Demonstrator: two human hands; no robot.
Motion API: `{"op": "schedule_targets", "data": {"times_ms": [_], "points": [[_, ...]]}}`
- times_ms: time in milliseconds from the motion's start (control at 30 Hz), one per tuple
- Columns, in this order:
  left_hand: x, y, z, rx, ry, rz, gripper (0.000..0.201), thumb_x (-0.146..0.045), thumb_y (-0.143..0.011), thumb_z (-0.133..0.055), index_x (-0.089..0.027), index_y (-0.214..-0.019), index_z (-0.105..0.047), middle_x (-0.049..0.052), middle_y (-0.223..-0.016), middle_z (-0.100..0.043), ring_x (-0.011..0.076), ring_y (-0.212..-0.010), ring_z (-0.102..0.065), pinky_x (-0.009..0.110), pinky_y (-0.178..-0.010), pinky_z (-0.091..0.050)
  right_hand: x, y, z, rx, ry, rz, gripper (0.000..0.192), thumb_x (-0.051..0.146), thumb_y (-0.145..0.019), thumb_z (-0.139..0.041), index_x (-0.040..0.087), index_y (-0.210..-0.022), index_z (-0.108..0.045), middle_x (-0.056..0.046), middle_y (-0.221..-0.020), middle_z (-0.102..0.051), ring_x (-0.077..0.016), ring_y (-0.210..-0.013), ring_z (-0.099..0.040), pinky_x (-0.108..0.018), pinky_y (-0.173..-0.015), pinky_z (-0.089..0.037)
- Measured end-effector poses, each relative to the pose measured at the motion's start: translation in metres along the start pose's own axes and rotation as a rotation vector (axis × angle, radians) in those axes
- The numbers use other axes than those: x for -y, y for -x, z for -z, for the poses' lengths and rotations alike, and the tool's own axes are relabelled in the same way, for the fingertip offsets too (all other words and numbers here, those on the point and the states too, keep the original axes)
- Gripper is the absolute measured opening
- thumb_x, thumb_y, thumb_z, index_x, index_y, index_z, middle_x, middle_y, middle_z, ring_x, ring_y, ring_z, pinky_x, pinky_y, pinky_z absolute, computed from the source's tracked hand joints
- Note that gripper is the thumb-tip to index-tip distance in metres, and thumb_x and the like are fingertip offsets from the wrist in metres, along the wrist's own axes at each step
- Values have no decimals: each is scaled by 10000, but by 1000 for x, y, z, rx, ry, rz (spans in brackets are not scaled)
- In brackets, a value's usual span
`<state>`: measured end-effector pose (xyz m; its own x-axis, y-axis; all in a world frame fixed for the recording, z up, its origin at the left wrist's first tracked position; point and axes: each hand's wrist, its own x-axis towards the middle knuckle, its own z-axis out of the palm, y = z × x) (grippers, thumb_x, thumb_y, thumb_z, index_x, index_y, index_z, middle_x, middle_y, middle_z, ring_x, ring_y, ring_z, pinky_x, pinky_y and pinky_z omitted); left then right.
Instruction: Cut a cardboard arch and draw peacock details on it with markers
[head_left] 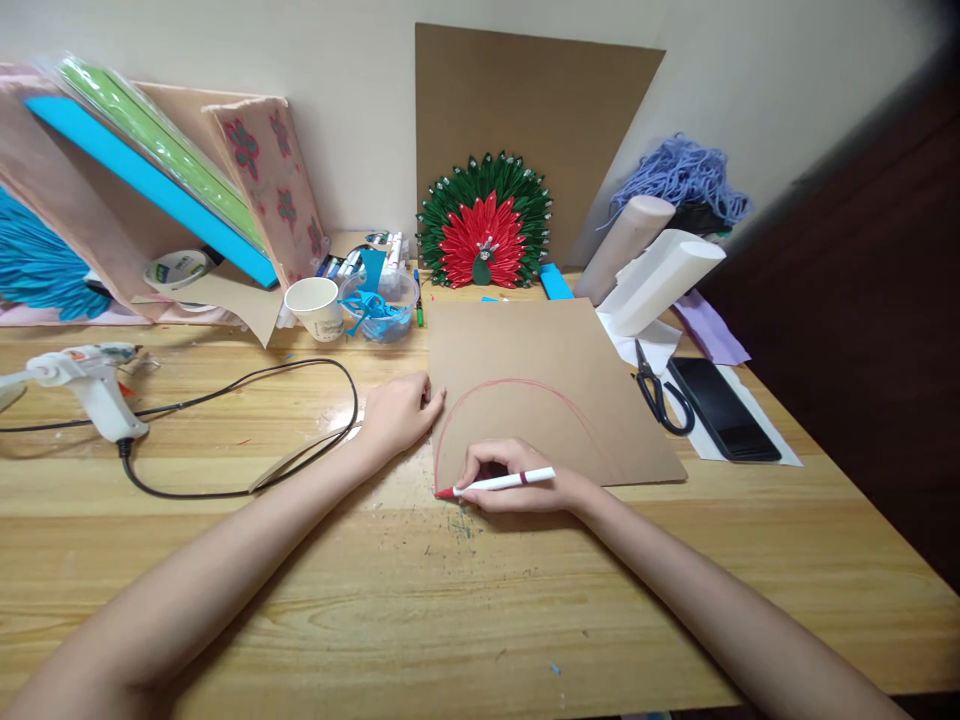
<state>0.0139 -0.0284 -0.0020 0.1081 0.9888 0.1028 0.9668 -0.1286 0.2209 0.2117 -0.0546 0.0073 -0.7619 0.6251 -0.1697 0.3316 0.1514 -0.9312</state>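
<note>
Nearest the camera, two bare forearms reach over the wooden table [480, 600] toward a flat sheet of brown cardboard [547, 370], the landmark for all that follows. At the cardboard's near left corner, the right hand [517, 485] pinches a white marker with a red tip [499, 484] between thumb and fingers, the marker lying almost level and its tip touching the cardboard just where a red arc [517, 385] meets the near edge. The arc rises from that corner and curves over to the right across the near half of the sheet. The left hand [401, 412] lies on the cardboard's left edge, fingers loosely curled and pressing down on the sheet, holding nothing. Left of the cardboard a black cord [300, 420] loops over the table to a white glue gun [82, 385] well apart to the left. Just right of the cardboard lie black scissors [660, 390], and beyond them a dark phone [724, 410] on white paper. Behind the cardboard's left far corner stand a paper cup [316, 306] and a clear bowl with blue scraps [375, 305]. Straight behind the sheet a red and green paper peacock [484, 220] stands before an upright cardboard panel [525, 110], with lilac yarn [682, 175] far right.
</note>
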Motion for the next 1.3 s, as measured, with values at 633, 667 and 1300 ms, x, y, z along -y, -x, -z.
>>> {"op": "schedule_targets", "data": {"times_ms": [633, 667, 1300], "points": [[-3, -1, 6, 60, -3, 33, 369, -458, -880, -362, -183, -799, -594, 74, -773, -671, 206, -702, -595, 280, -541, -285, -3, -1, -4, -2, -41, 23, 62, 198, -735, -615, 157, -730, -569, -13, -704, -622, -98, -594, -516, -201, -511, -370], [-3, -1, 6, 59, -3, 31, 368, -457, -881, -362, -182, -795, -592, 76, -775, -672, 206, -704, -596, 279, -542, -285, -4, -1, -5, 2, -49, 29, 71, 201, -732, -622, 157, -728, -566, -11, -700, -617, -98, -591, -513, -200, -509, -367], [19, -12, 2, -119, 658, 169, 339, -510, -814, -437, -190, -765, -537, -19, -641, -522, 158, -617, -494, 250, -572, -375, -46, 73, 130, -1207, -362, 104, 188, 362, -742, -616, 236, -876, -579, 6, -841, -631, -111, -681, -587, -247, -667, -483]]}}
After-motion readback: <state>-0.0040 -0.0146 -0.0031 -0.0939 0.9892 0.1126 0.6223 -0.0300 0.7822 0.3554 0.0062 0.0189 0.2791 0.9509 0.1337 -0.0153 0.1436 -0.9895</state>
